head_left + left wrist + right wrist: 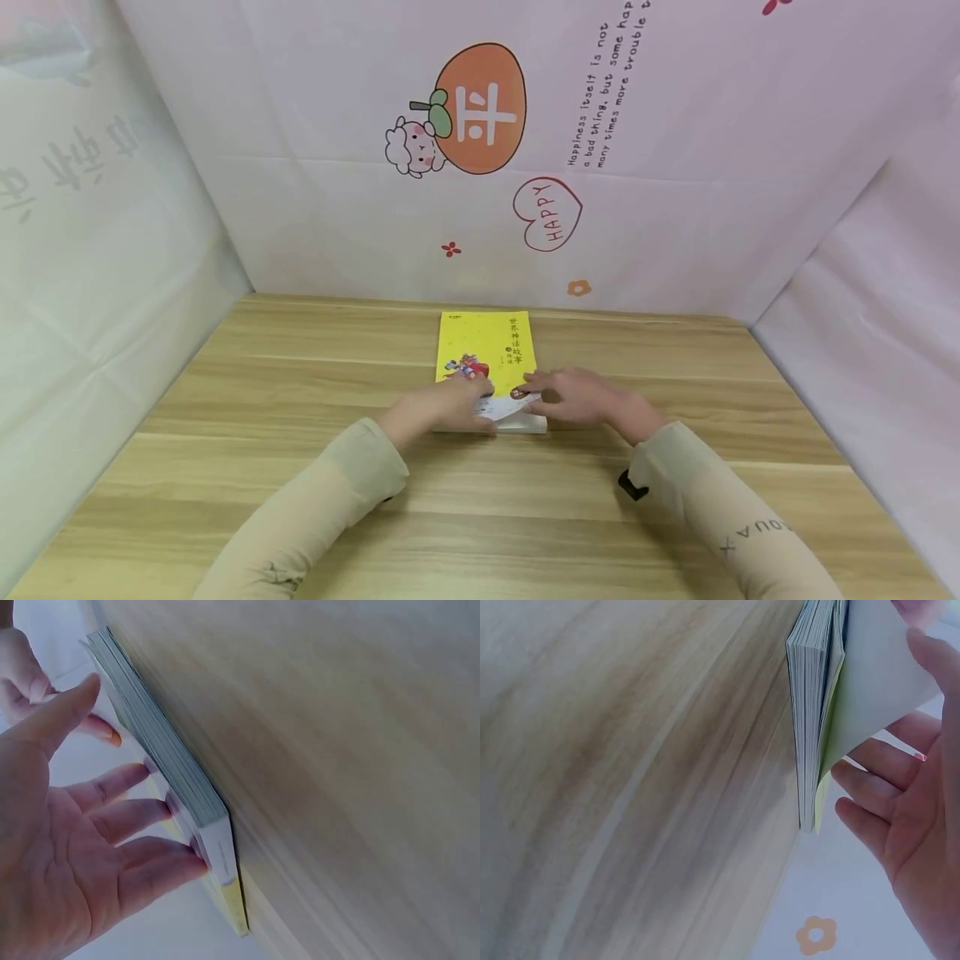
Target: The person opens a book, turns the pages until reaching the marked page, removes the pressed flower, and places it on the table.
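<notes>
A yellow paperback book (480, 337) lies flat on the wooden table, its page edges facing the person. Across its lower left part rests the left hand (450, 402); in the left wrist view its fingertips touch the cover while the thumb (75, 705) stands off, extended. At the lower right corner the right hand (577, 395) holds the front cover, which bends up from the pages. The cover's pale inner side (877, 682) shows in the right wrist view, with the thumb near its edge and fingers on the outer side.
The wooden table (300, 350) reaches back to a printed fabric wall (337, 225), close behind the book. More fabric walls hang at left (112, 250) and right (885, 292). A black strap (633, 485) shows by the right cuff.
</notes>
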A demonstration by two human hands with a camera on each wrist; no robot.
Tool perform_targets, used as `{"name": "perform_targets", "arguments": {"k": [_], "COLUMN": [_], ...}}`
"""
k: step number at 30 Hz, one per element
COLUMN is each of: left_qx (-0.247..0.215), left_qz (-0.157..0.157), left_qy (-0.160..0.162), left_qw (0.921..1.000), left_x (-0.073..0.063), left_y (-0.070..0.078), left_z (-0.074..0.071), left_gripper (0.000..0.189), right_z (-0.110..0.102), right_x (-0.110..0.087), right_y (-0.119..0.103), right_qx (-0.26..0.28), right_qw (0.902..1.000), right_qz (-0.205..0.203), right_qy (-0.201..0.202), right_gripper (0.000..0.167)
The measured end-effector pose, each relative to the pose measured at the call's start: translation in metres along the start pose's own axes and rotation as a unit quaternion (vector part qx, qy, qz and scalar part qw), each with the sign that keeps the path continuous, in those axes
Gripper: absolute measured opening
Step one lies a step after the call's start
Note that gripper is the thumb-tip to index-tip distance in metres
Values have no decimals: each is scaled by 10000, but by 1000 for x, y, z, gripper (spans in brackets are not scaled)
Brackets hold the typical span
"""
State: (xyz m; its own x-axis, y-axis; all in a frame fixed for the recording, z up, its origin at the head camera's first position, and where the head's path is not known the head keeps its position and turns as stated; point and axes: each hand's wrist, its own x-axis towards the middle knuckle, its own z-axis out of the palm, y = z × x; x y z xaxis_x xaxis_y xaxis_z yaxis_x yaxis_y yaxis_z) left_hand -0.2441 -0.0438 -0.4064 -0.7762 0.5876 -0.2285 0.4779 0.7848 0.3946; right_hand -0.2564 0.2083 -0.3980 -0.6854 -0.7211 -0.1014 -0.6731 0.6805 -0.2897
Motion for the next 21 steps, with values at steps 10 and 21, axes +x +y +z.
{"name": "perform_targets", "arguments": {"k": [10,21], "left_qx": [256,452], "left_qz": [-480,-1090], "left_qy": [387,783], "left_qw": [9978,9899], "left_x": [13,23], "left_y": [22,37], "left_z": [3,6], "left_gripper": [81,74], "right_z": [1,0], "right_x": [5,0], "right_y": [-3,-5], "right_qx": [-416,-297], "right_qw": [9948,9912], "right_qz": [-271,176], "right_qy": [886,1276], "right_gripper": [34,45]}}
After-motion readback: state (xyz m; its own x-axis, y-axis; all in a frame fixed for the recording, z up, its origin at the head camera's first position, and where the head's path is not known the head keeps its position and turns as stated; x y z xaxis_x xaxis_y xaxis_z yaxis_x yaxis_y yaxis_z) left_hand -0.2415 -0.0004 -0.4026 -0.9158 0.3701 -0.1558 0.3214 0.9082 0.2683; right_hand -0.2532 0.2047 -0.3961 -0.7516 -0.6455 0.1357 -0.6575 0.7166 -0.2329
